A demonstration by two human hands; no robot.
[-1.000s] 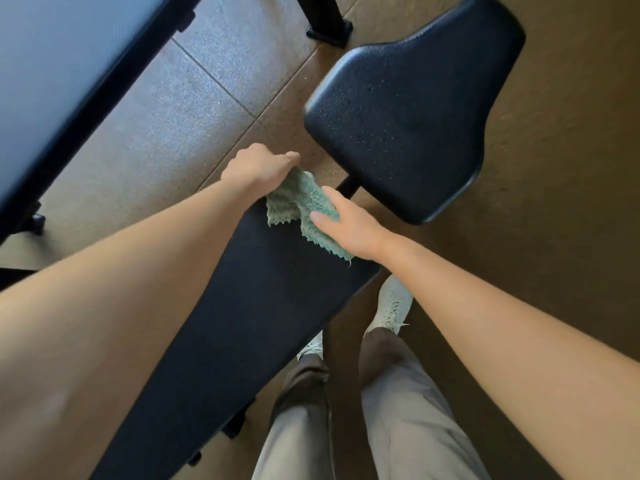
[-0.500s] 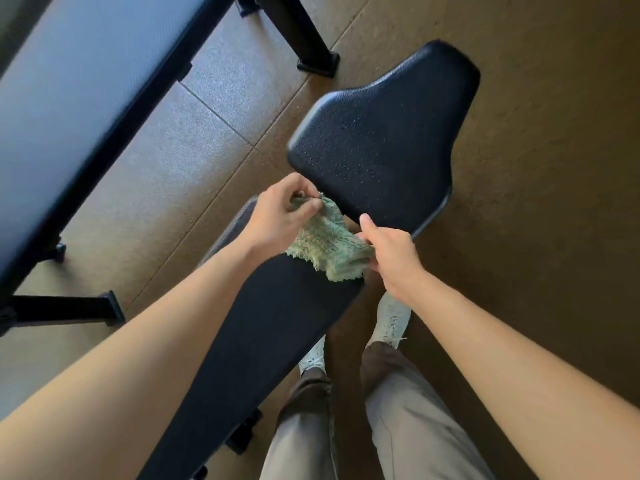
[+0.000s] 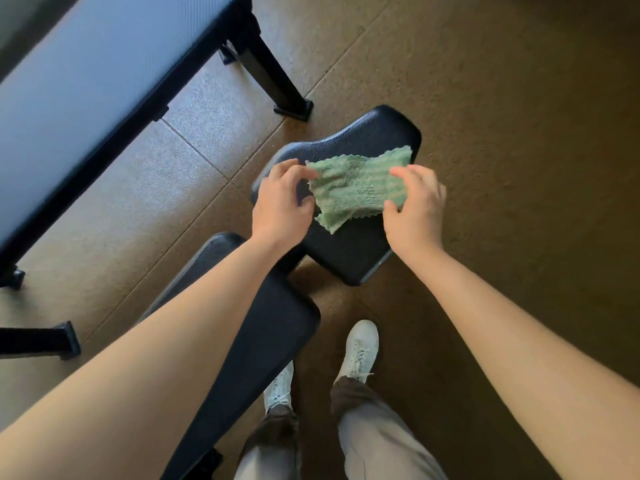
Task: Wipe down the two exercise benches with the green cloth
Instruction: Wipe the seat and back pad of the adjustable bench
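Note:
The green cloth (image 3: 360, 188) is stretched out between both hands above the black seat pad (image 3: 349, 258) of the near bench. My left hand (image 3: 282, 202) pinches the cloth's left edge. My right hand (image 3: 415, 209) pinches its right edge. The near bench's long black back pad (image 3: 256, 348) runs from the seat toward the lower left, partly hidden by my left forearm. The second bench (image 3: 90, 81), with a grey-blue pad on a black frame, lies at the upper left.
Black legs and feet of the second bench (image 3: 277, 84) stand on the brown tiled floor just left of the seat pad. Another black foot (image 3: 59, 341) sits at the left edge. My white shoes (image 3: 360, 348) stand right of the back pad.
Both hands lifted the bunched cloth from the back pad's end, carried it over the seat pad and spread it wide. The view shifted so the seat pad sits lower in frame.

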